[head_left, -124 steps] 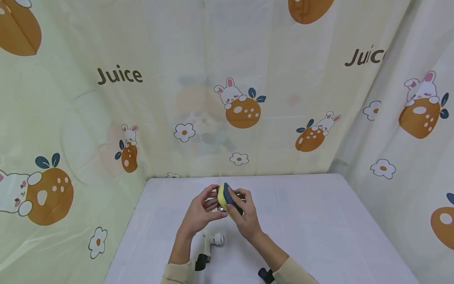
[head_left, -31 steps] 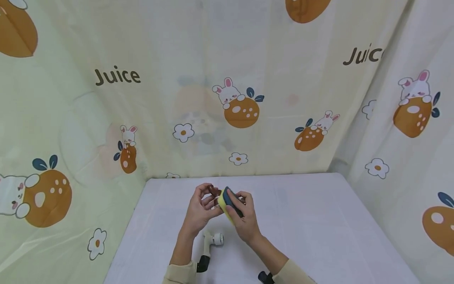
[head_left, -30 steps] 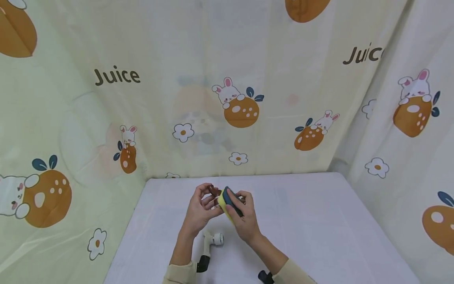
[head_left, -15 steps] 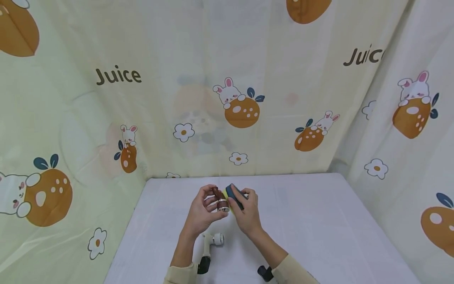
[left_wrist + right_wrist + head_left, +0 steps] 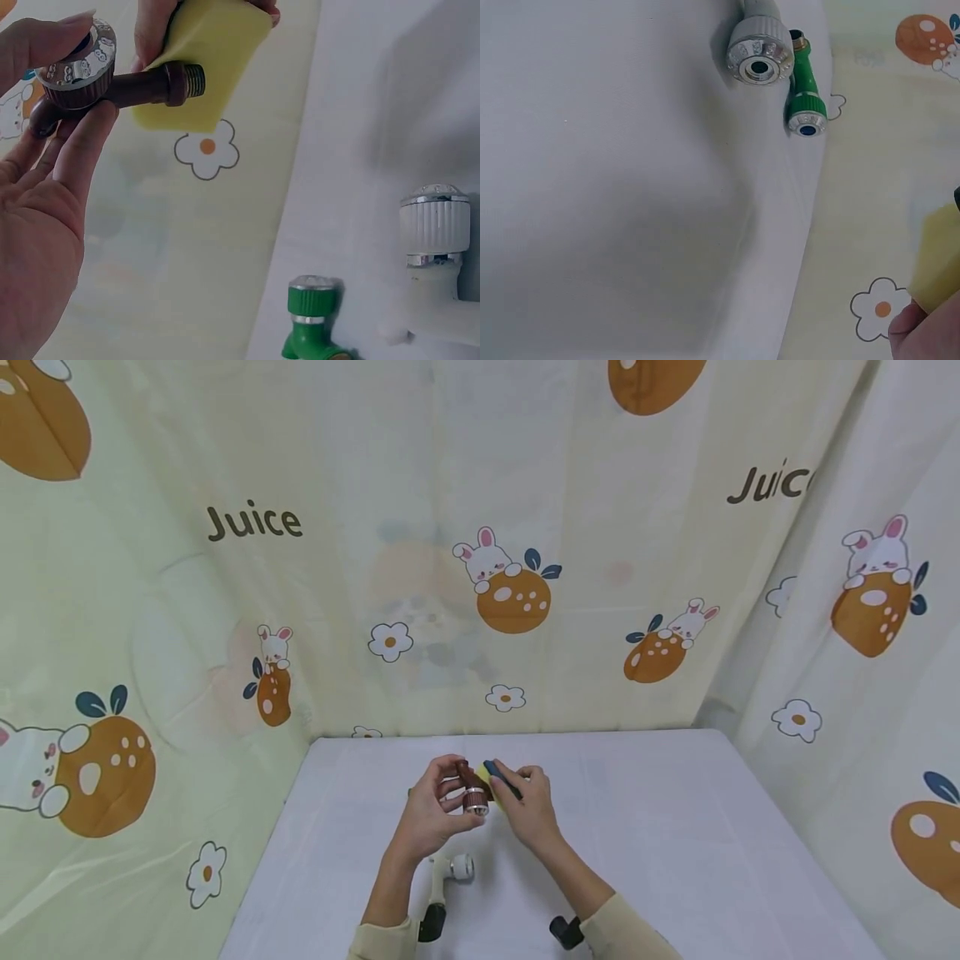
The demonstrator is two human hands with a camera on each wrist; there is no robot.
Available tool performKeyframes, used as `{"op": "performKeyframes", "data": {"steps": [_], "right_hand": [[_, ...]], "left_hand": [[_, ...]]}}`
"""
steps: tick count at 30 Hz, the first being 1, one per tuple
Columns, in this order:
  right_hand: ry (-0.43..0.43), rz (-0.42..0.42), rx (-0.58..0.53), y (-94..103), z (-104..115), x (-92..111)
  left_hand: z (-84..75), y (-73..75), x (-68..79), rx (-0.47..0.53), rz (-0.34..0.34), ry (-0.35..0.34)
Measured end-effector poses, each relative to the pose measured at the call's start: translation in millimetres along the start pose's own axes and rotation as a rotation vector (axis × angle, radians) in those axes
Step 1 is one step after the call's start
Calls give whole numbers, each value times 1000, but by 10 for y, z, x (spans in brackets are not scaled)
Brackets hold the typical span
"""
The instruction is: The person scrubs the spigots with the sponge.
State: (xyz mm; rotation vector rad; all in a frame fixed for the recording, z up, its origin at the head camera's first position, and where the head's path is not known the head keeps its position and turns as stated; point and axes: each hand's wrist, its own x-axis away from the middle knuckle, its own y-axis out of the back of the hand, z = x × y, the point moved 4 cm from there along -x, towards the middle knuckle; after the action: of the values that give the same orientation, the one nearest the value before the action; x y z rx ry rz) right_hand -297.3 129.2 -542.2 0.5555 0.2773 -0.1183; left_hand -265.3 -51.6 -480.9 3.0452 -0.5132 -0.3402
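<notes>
My left hand [image 5: 424,817] pinches a brown tap [image 5: 476,800] with a ribbed, chrome-topped knob. In the left wrist view the thumb lies on the chrome knob and fingers support the underside. The brown tap's [image 5: 144,88] threaded end points toward the right hand. A yellow sponge [image 5: 214,52] with a dark scouring side is gripped by my right hand [image 5: 531,810]. Its yellow face lies against or just behind the threaded pipe; contact is hard to judge. From the right wrist, only a corner of the sponge [image 5: 939,251] and part of the hand show.
A white tap [image 5: 459,867] lies on the white table [image 5: 645,843] below the hands. Beside it the left wrist view shows a green tap [image 5: 311,301]. Dark objects [image 5: 566,932] sit at the sleeve cuffs. A printed curtain [image 5: 600,543] hangs behind the table.
Earlier the sponge covered most of the brown tap. It has shifted right and turned more edge-on, leaving the knob and body exposed. Both hands keep their holds.
</notes>
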Motion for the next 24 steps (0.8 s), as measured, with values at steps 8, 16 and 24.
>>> {"op": "performKeyframes", "data": {"steps": [8, 16, 24], "right_hand": [[-140, 58, -101, -1, -122, -34], [-264, 103, -222, -35, -212, 6], [-67, -169, -305, 52, -92, 100]], "left_hand": [[49, -3, -14, 59, 48, 46], [234, 32, -69, 109, 27, 19], [314, 153, -93, 243, -145, 36]]}}
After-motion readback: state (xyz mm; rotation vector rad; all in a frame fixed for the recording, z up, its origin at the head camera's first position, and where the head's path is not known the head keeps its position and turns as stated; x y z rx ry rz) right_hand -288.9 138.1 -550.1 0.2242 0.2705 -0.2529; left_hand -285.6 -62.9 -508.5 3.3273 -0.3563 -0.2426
